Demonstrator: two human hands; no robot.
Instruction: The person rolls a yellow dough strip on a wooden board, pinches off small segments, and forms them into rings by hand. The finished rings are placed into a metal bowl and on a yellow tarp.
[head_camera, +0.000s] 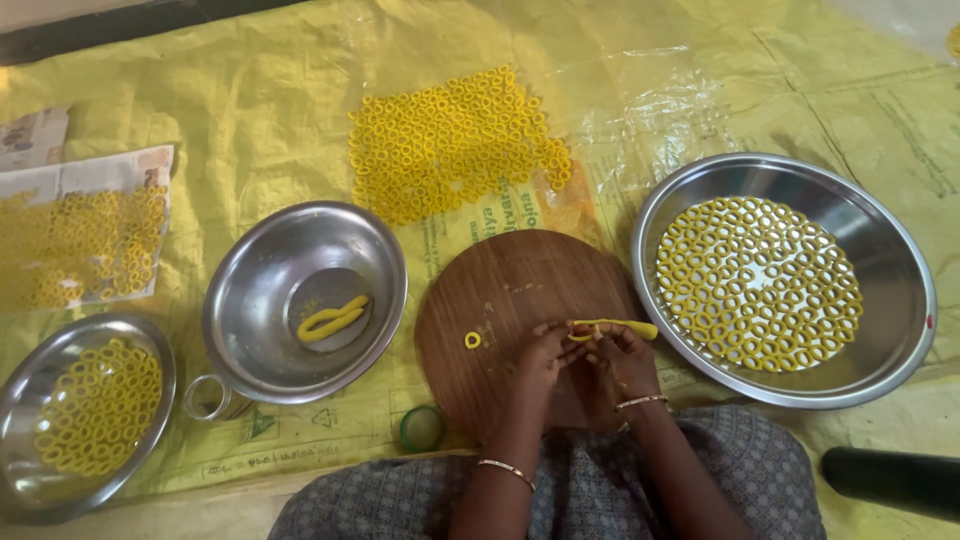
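Note:
Both my hands meet over the near edge of a round wooden board (510, 290). My left hand (545, 352) and my right hand (618, 355) pinch a thin yellow dough rope (620, 326) that sticks out to the right toward the big steel plate. The rope's left end curls between my fingertips. One small yellow dough ring (472, 340) lies on the board just left of my left hand.
A large steel plate (900, 330) at right holds several dough rings. A steel bowl (250, 330) at left holds a dough strip (333, 318). More rings lie on the yellow sheet (455, 140), on newspaper (85, 240) and in a steel plate (30, 470) at lower left. A green lid (422, 428) sits by my knee.

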